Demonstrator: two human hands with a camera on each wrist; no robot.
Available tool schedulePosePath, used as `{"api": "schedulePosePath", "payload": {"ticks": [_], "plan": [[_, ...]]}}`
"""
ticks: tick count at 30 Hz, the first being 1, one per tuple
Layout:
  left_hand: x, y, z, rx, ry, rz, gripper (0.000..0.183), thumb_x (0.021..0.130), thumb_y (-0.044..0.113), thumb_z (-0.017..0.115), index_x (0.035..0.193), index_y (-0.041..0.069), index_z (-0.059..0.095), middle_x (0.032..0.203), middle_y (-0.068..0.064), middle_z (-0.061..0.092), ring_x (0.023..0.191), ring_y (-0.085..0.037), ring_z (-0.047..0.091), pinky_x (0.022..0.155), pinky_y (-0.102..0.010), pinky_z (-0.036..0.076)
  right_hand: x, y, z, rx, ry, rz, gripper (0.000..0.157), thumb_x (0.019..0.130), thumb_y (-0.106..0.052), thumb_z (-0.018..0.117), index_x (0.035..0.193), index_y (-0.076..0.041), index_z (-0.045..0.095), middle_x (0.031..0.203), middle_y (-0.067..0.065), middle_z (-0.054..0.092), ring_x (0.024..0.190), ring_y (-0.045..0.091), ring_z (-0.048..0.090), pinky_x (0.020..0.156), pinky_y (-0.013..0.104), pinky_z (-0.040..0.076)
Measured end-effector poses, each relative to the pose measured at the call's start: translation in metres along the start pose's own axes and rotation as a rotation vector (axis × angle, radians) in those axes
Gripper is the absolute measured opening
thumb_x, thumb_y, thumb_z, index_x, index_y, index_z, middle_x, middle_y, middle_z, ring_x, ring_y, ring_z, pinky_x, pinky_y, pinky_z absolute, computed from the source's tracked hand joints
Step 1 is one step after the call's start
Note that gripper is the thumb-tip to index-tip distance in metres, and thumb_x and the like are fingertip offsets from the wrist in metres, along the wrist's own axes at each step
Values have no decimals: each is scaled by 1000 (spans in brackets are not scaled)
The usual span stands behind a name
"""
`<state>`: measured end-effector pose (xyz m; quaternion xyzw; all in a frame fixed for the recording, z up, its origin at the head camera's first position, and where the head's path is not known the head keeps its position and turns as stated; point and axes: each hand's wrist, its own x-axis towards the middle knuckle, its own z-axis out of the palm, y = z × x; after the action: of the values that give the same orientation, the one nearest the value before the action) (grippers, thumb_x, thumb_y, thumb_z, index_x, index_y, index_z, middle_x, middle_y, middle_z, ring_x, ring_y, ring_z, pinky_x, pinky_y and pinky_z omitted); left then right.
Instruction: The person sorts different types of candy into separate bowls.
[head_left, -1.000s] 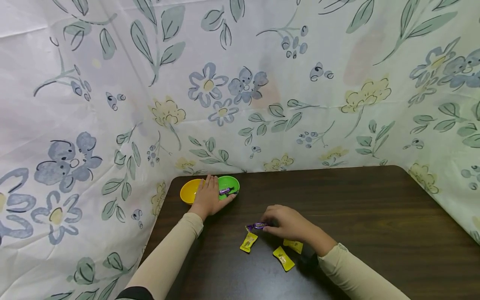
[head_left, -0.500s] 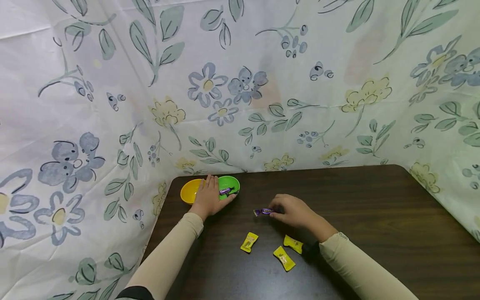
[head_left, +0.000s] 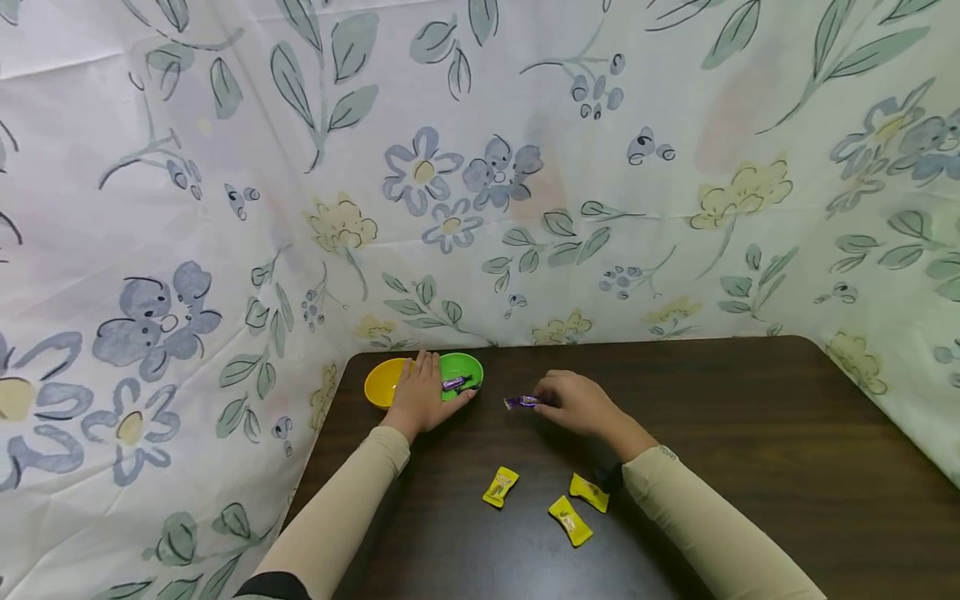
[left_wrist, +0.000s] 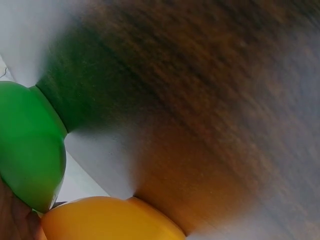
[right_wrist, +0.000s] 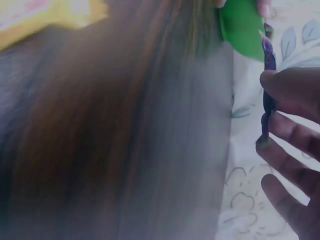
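My right hand point(head_left: 581, 406) pinches a purple-wrapped candy point(head_left: 523, 402) between thumb and fingers, above the table to the right of the bowls. In the right wrist view the candy point(right_wrist: 269, 55) shows edge-on at the thumb tip. Straight fingers of my left hand point(head_left: 422, 394) lie over the spot where a yellow bowl point(head_left: 381, 385) and a green bowl point(head_left: 469, 367) meet. The hand covers part of both bowls. Inside the green bowl another purple-wrapped candy point(head_left: 454, 383) is visible. From the left wrist, the green bowl point(left_wrist: 30, 140) and yellow bowl point(left_wrist: 110, 220) appear side by side.
Three yellow-wrapped candies lie on the dark wooden table point(head_left: 712, 417): one on the left point(head_left: 500, 487), one at the front point(head_left: 570, 521) and one near the right forearm point(head_left: 589, 492). A floral cloth point(head_left: 525, 275) hangs behind the table and along its sides.
My right hand has lifted the purple candy from beside the yellow candies and carried it away from me toward the far side, level with the bowls. The left hand has stayed on the bowls.
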<state>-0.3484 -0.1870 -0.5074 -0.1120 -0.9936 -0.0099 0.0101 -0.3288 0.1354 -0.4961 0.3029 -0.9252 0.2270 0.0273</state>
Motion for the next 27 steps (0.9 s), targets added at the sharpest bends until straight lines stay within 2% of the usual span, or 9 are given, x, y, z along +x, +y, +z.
{"api": "schedulePosePath", "payload": {"ticks": [14, 21, 27], "plan": [[2, 4, 2, -7, -6, 1, 117, 96, 88, 29, 166, -5, 23, 174, -24, 26, 165, -38, 17, 135, -57, 13, 29, 5, 10, 184, 72, 108, 14, 98, -26, 78, 107, -16, 79, 104, -1, 72, 93, 14, 67, 85, 41, 59], [0, 3, 0, -7, -13, -13, 117, 96, 87, 30, 166, -6, 23, 174, -24, 25, 166, -38, 17, 135, -57, 12, 43, -1, 11, 222, 95, 134, 14, 98, -25, 78, 108, -16, 79, 105, 0, 73, 94, 16, 68, 86, 43, 59], [0, 2, 0, -13, -16, -15, 118, 96, 88, 30, 166, -6, 21, 175, -24, 23, 166, -38, 16, 135, -56, 11, 57, -10, 12, 205, 101, 149, 15, 98, -27, 78, 109, -17, 79, 107, 0, 74, 98, 17, 70, 88, 43, 59]]}}
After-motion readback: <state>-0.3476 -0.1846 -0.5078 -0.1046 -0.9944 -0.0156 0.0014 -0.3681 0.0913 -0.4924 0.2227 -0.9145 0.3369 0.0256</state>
